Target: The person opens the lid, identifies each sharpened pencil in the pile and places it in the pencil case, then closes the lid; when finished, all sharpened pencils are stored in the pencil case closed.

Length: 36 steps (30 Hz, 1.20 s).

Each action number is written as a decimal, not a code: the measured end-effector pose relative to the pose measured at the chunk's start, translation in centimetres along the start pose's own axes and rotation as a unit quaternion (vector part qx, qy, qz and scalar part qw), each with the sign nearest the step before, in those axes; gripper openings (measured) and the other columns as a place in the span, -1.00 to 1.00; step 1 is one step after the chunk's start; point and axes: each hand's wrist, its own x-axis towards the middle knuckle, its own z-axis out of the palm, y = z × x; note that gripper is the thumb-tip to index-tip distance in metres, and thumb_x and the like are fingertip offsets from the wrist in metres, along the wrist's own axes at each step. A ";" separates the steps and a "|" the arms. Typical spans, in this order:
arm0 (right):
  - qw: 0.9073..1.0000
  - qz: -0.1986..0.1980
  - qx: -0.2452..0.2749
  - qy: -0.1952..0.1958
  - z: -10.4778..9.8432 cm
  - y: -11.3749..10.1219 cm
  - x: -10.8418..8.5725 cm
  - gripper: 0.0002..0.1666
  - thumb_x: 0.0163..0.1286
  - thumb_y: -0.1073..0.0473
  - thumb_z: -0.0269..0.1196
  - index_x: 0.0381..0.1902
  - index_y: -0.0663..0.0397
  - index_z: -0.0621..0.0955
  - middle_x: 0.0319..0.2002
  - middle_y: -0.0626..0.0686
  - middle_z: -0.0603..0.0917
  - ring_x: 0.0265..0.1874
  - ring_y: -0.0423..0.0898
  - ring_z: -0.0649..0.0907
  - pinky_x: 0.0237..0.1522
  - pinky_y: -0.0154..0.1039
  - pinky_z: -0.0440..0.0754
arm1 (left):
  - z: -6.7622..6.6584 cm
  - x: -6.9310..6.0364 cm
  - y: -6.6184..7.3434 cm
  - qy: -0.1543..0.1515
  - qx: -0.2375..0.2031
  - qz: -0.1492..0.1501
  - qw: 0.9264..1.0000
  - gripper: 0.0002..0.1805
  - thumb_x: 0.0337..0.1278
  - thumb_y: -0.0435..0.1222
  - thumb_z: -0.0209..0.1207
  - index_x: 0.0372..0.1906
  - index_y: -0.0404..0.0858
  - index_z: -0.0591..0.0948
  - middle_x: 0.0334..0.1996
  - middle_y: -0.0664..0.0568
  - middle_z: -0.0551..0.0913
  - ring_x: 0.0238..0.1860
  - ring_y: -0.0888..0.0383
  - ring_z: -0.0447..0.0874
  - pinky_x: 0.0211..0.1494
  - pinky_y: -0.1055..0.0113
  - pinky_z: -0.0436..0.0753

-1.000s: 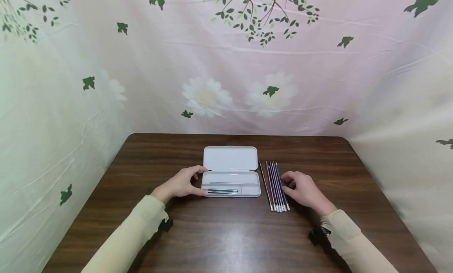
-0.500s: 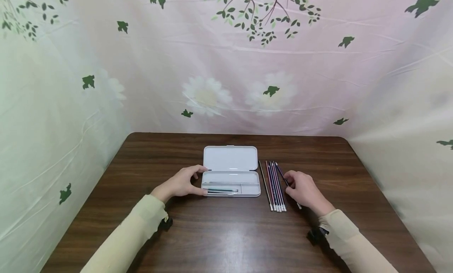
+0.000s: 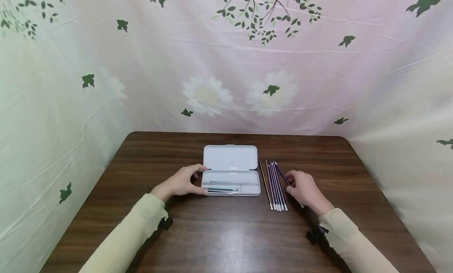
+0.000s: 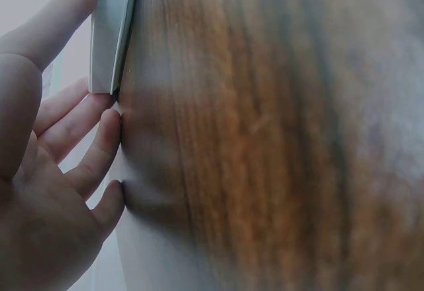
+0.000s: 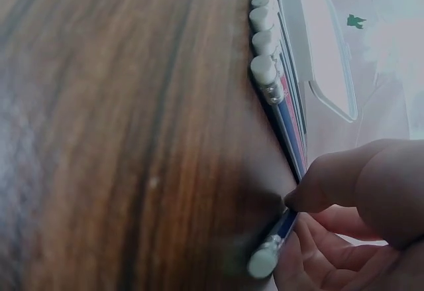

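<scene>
A white pencil case (image 3: 223, 178) lies open on the table, its lid folded back. Inside, a few slim pencil-like sticks (image 3: 223, 190) lie in the front compartment and a thin one lies behind. My left hand (image 3: 182, 181) holds the case's left end, thumb at the front corner and fingers near the hinge; the left wrist view shows the case wall (image 4: 109, 36) between them. With thumb and fingertips, my right hand (image 3: 306, 188) pinches a dark blue pencil (image 5: 286, 223), eraser end toward me. That pencil slants away from a row of pencils (image 3: 276, 186), its far tip still near theirs.
The row has white erasers (image 5: 264, 69) pointing toward me and sits just right of the case. A brown wooden table (image 3: 226, 233) carries everything. Printed cloth (image 3: 226, 68) hangs behind the table and along both sides.
The rightmost pencil has been pinched by my right hand and its eraser end swung right, apart from the row. My left hand stays at the pencil case.
</scene>
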 end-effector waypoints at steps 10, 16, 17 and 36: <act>1.000 0.009 0.005 0.007 -0.4 0.0 0.0 -0.60 0.14 0.40 0.35 -0.03 0.44 0.67 -0.30 0.14 0.75 -0.32 0.00 0.73 -0.21 -0.02 0.69 | 0.0 0.1 -0.2 0.002 -0.001 0.008 1.000 -0.11 -0.03 0.09 0.60 0.41 -0.09 0.52 0.20 0.08 0.61 0.10 0.06 0.54 0.20 0.07 0.55; 1.000 -0.008 0.004 0.026 -0.9 -0.4 0.2 -0.60 0.15 0.38 0.34 -0.01 0.39 0.68 -0.26 0.16 0.75 -0.28 0.03 0.73 -0.16 0.05 0.69 | 0.0 0.1 -0.1 0.002 0.000 0.009 1.000 -0.12 -0.02 0.09 0.59 0.41 -0.10 0.52 0.20 0.07 0.61 0.10 0.05 0.54 0.21 0.07 0.55; 1.000 -0.011 0.008 0.026 -0.9 -0.6 0.2 -0.60 0.15 0.38 0.34 -0.01 0.38 0.68 -0.24 0.17 0.75 -0.27 0.03 0.74 -0.15 0.06 0.69 | 0.0 0.0 -0.1 0.002 0.001 0.009 1.000 -0.12 -0.02 0.09 0.59 0.41 -0.10 0.52 0.21 0.07 0.61 0.10 0.05 0.54 0.20 0.06 0.55; 0.990 -0.130 0.045 0.011 0.3 -4.5 2.0 -0.60 0.16 0.44 0.29 0.00 0.18 0.73 -0.28 0.04 0.77 -0.39 -0.17 0.63 -0.33 -0.20 0.59 | 0.2 0.1 -0.3 0.005 -0.003 0.000 1.000 -0.11 -0.05 0.10 0.60 0.41 -0.04 0.52 0.22 0.13 0.59 0.11 0.09 0.53 0.21 0.10 0.55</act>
